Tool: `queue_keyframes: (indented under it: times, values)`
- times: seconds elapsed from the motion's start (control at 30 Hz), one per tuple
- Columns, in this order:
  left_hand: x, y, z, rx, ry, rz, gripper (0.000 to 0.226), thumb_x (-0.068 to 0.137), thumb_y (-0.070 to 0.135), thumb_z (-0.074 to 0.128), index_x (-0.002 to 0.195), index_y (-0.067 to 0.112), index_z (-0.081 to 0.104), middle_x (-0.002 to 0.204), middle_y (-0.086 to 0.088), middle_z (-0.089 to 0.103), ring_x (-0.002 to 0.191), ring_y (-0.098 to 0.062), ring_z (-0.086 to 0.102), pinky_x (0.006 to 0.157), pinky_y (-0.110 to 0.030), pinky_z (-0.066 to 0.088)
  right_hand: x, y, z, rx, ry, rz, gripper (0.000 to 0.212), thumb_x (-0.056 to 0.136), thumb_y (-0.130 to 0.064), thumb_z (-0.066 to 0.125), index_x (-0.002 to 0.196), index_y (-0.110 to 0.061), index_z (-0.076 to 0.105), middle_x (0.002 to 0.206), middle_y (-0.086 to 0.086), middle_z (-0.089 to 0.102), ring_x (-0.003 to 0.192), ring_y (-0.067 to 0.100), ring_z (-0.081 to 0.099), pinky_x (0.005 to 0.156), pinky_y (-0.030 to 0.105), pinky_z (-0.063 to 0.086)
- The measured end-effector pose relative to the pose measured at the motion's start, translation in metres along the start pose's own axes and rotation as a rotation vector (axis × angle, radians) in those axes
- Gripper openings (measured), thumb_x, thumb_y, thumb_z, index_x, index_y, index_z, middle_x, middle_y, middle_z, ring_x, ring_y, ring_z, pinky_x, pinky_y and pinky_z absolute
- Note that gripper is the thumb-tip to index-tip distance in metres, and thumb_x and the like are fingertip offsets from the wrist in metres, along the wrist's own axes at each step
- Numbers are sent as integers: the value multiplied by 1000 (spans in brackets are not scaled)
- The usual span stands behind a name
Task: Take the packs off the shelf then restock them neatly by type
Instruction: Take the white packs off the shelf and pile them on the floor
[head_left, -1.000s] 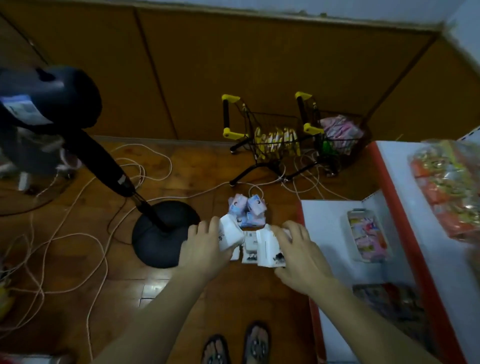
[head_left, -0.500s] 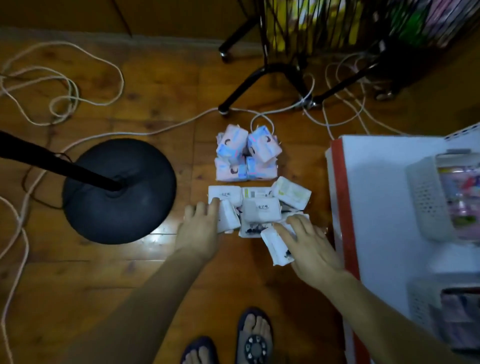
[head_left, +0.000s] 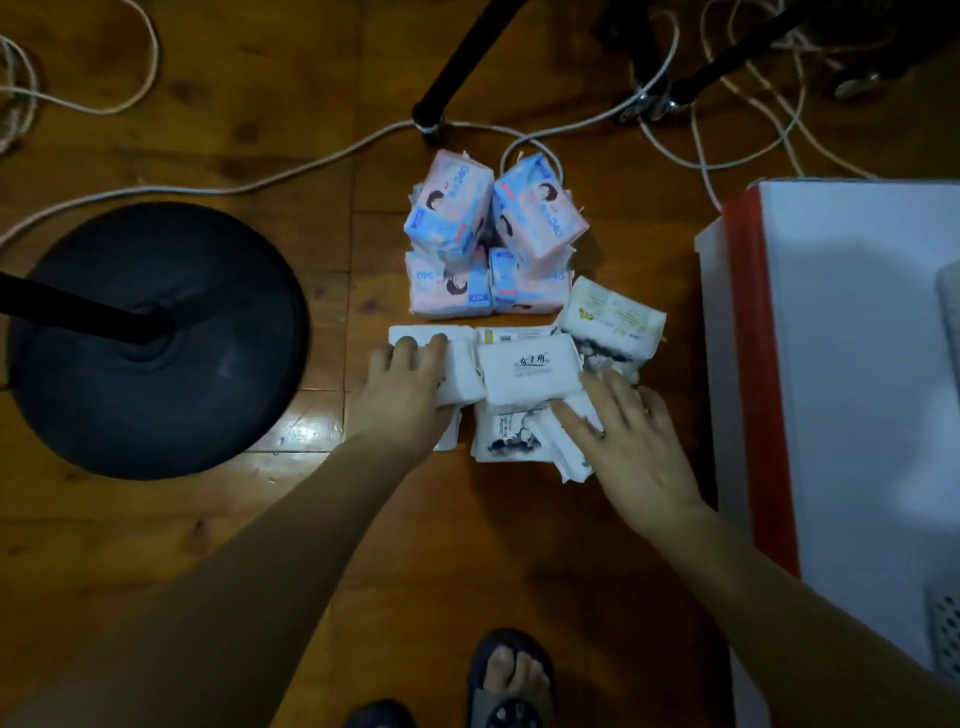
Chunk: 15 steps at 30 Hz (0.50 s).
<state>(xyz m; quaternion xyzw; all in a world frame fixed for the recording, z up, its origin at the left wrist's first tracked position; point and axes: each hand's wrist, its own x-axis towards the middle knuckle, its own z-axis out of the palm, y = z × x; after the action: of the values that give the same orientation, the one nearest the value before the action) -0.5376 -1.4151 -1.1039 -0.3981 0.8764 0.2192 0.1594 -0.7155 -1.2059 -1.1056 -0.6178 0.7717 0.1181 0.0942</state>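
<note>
- Person has bent lower over the floor (head_left: 156, 530) in the last second; a second ago the trolley and wall were in sight, now only the heap of packs and the two forearms
- Left hand (head_left: 402, 387) a second ago held a white pack lifted clear; now it lies palm down on the left side of the white packs (head_left: 524, 371), fingers spread flat, pressing rather than gripping
- Right hand (head_left: 631, 444) likewise has put its pack down; it rests open on the lower right of the white heap, fingers splayed over a loose pack, nothing closed in it
- White packs lie jumbled on the floor, overlapping, some face down, one tilted against the shelf side
- Pink and blue packs (head_left: 493, 234) sit just beyond them, touching, in a rough stack of two on two, apart from either hand
- White shelf (head_left: 852, 364) with its red edge stands just right of the heap; the near part shows bare
- Fan base (head_left: 156, 338) and loose cables (head_left: 291, 171) crowd the left and far side
- Reading: unloading looks done or nearly so, the two types already lie in separate groups on the floor, and the hands seem to be gathering the white lot for the restock; none is back on the shelf yet
</note>
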Motion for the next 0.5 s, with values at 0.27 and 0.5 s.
queue_keyframes:
  times: [0.27,0.5]
  values:
    - [-9,-4,-10,77,-92,6,104,84,46,70,156,33,-4,163,-2,3,150,-28,1,113,-57,31,0,-8,-7,59,-82,86,90,69,-16,85,147,-14,41,158,24,27,145,46,26,106,63,36]
    - [-20,1,-17,121,-8,8,100,85,53,68,156,28,2,164,-6,7,149,-31,5,115,-58,27,-18,-7,-25,141,-110,57,87,70,-48,84,142,-15,45,158,21,29,145,40,30,112,59,33]
